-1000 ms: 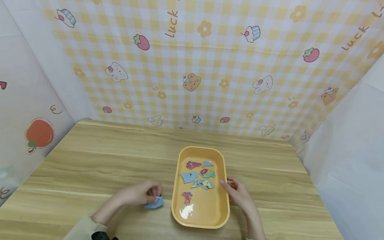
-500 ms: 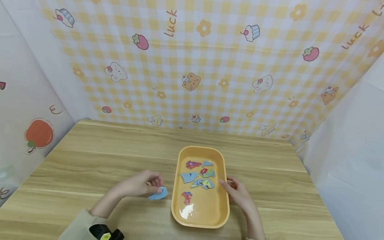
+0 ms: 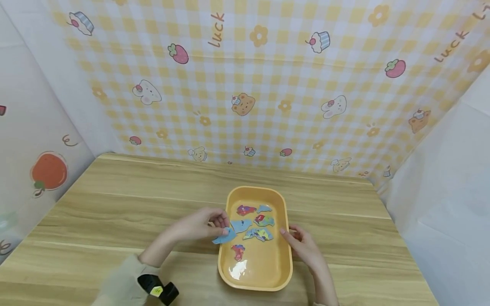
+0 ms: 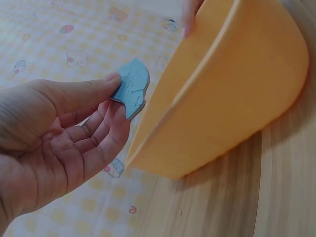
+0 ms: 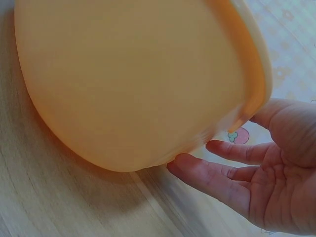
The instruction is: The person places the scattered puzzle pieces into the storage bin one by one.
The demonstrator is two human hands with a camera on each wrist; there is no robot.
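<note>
My left hand point(image 3: 203, 224) pinches a light blue puzzle piece point(image 3: 224, 236) between thumb and fingers, over the left rim of a yellow plastic tray point(image 3: 265, 267). In the left wrist view the piece point(image 4: 134, 89) shows thin lines and tiny print, and it looks apart from the tray wall. Several pieces lie flat inside the tray, among them a blue one point(image 3: 240, 225), a yellow-and-blue one point(image 3: 259, 234) and a red-and-purple one point(image 3: 238, 252). On the tray's right side my right hand point(image 3: 304, 246) holds the rim, thumb over the edge and fingers point(image 5: 217, 180) against the outer wall.
The tray stands on a wood-grain table point(image 3: 153, 187). Behind it hangs a yellow checked cloth point(image 3: 214, 127), with white sheets point(image 3: 444, 170) at the sides. A black device point(image 3: 158, 289) is strapped to my left wrist.
My left hand has lifted the light blue puzzle piece off the table and carried it right and away from me to the tray's left rim. The right hand and tray have stayed put.
</note>
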